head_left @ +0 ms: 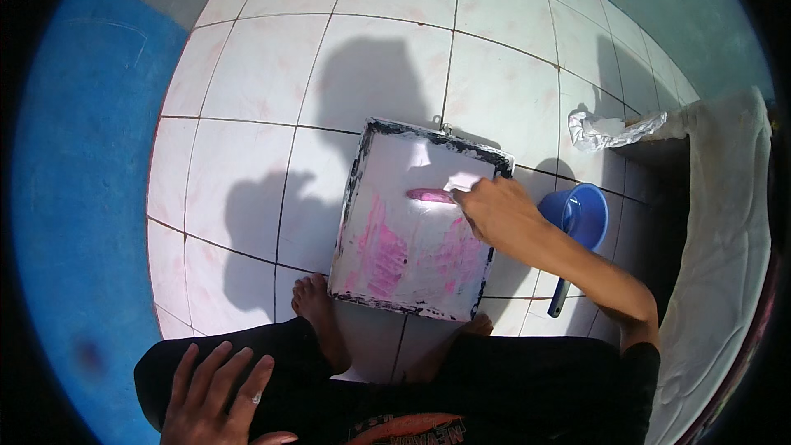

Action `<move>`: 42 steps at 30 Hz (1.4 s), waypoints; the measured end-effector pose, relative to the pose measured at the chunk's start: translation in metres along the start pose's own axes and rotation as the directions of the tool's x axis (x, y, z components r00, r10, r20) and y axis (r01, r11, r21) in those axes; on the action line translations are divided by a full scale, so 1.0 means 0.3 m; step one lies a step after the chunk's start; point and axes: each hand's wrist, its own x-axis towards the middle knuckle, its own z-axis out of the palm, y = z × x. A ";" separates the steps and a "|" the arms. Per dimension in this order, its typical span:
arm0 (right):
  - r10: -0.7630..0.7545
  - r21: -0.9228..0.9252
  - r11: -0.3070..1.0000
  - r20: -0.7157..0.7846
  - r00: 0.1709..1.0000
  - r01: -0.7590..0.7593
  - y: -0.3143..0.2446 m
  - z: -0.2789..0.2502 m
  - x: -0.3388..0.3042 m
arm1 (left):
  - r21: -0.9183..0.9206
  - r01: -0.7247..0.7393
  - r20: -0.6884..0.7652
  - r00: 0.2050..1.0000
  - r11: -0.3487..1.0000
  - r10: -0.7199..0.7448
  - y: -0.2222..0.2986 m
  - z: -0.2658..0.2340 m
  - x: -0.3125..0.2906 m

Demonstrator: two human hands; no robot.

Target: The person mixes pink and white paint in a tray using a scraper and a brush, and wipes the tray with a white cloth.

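On the tiles in front of me lies a shallow square tray or framed board (pixel 395 169). Its white raised rim is smeared with black, and pink streaks mark the lower half of its pale surface. My right hand (pixel 494 206) is closed around a brush-like tool with a pink end (pixel 430 195); most of the tool is hidden by the fingers. The pink end points left, over the upper middle of the board. My left hand (pixel 216 395) rests on my dark-clothed left leg, fingers spread and holding nothing.
A blue plastic dipper (pixel 589 218) with a dark handle is right of the board. Beyond it, crumpled silvery wrapping (pixel 610 132) sits on the corner of a pale basin wall (pixel 725 239). A blue wall (pixel 91 181) stands at left. My bare feet (pixel 313 305) are by the board's near edge.
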 end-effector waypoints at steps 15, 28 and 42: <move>-0.118 -0.157 0.982 -0.109 0.987 0.100 -0.037 0.060 0.121 | -0.410 -0.166 0.332 0.888 0.897 0.317 -0.530 0.021 0.292; 0.406 -0.158 0.901 -0.015 0.914 -0.403 -0.064 0.031 0.054 | -0.594 -0.200 -0.279 0.960 0.779 0.034 -0.381 0.899 0.952; 0.096 -0.024 0.995 -0.143 0.985 -0.100 -0.306 -0.058 0.603 | -0.879 -0.064 -0.345 0.770 0.473 -0.537 -0.622 0.886 0.780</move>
